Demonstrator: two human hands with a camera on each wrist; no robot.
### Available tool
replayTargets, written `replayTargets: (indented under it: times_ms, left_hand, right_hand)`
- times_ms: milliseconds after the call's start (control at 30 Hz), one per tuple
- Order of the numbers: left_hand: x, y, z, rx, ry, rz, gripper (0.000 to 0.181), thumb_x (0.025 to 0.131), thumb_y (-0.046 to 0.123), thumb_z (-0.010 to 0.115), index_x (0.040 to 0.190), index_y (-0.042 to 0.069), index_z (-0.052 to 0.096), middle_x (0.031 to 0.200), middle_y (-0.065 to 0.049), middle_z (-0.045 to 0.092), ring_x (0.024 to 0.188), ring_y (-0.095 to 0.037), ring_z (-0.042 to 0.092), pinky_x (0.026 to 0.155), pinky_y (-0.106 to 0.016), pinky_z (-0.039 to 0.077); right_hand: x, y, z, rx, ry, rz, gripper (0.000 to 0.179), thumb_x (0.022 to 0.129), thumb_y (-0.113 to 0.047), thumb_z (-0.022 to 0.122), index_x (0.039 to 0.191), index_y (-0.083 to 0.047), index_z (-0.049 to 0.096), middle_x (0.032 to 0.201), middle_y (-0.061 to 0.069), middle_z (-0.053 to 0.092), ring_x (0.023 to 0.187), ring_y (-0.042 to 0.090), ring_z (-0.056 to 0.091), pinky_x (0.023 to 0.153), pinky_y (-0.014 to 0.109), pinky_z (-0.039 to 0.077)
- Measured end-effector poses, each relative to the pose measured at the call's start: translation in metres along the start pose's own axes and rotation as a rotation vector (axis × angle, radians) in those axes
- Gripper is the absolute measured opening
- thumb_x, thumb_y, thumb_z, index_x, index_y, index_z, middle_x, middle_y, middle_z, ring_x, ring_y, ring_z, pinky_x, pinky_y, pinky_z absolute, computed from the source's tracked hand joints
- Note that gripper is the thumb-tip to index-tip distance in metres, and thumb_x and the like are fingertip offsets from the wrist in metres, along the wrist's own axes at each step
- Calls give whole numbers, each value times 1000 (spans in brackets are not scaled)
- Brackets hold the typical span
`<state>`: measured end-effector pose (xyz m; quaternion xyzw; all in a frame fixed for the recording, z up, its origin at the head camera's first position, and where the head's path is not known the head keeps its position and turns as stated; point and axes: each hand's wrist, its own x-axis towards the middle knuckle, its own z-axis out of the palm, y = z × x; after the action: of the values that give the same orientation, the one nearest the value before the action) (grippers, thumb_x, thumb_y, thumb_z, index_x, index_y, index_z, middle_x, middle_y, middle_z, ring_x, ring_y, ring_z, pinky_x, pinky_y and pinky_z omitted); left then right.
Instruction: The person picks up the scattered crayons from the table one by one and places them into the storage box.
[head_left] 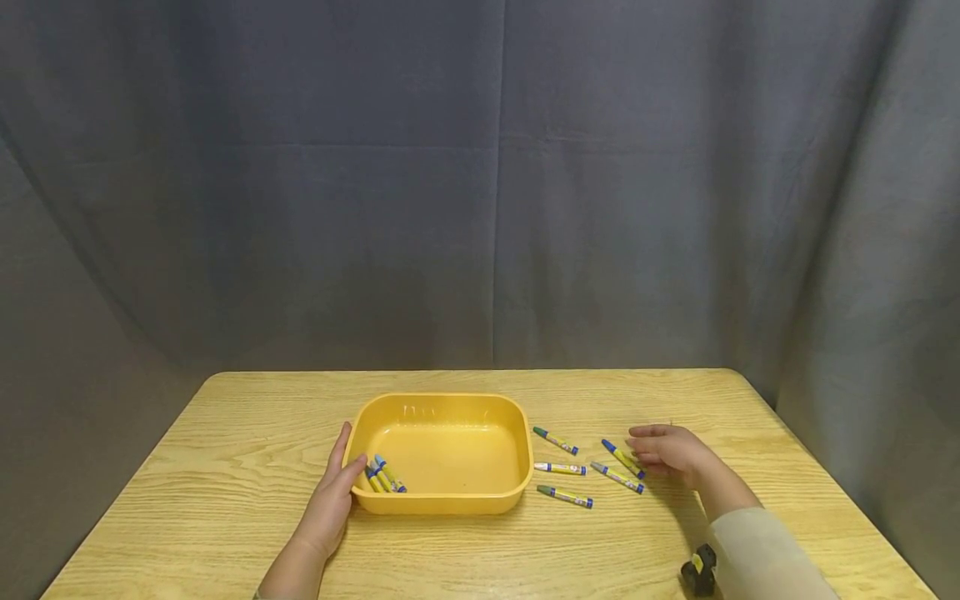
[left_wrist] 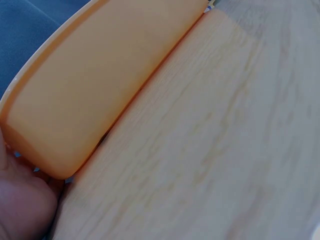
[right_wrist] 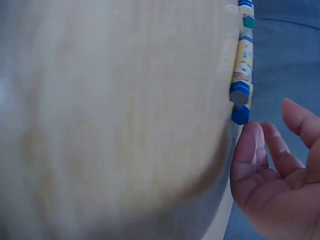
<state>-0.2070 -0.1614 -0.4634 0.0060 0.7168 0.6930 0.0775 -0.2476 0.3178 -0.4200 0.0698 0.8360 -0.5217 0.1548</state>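
Note:
A yellow plastic tray stands on the table. My left hand grips its left end, thumb over the rim and fingers along the outer wall; the left wrist view shows part of that hand against the tray's side. Inside the tray's near left corner lie a few crayons in yellow and blue wrappers. My right hand is beside a blue crayon on the right. Its fingers are loosely bent, with the thumb apart, and in the right wrist view the fingertips are close to the blue crayon's end.
Between tray and right hand lie a grey crayon, a white crayon and two green ones, one farther back, one nearer. A black device is at the right wrist. Grey curtains hang behind the wooden table.

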Motion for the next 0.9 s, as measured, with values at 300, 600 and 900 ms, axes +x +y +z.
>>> replayTargets:
  times_ms: [300,600,900]
  left_hand:
    - [0,0,0,-14,-3,17,69,106,33,34,157,28,-12,166,-12,-1,153,-37,4,123,-55,9]
    - [0,-1,-1,-10,-3,20,68,107,31,33,157,29,-13,166,-11,-4,153,-37,1,123,-55,9]
    - [0,-2,-1,-15,-15,19,68,107,32,32,157,29,-15,166,-11,-6,153,-37,-2,123,-57,7]
  right_hand:
    - [-1,5,8,-105,17,-51,55,92,-15,65,138,11,47,117,18,66,67,7,50,60,20,48]
    - [0,2,18,-266,80,-91,47,85,-10,71,127,8,58,127,29,59,104,32,62,78,34,57]
    - [2,-2,27,-285,131,-68,40,85,-8,68,121,7,63,116,25,62,92,24,58,72,29,51]
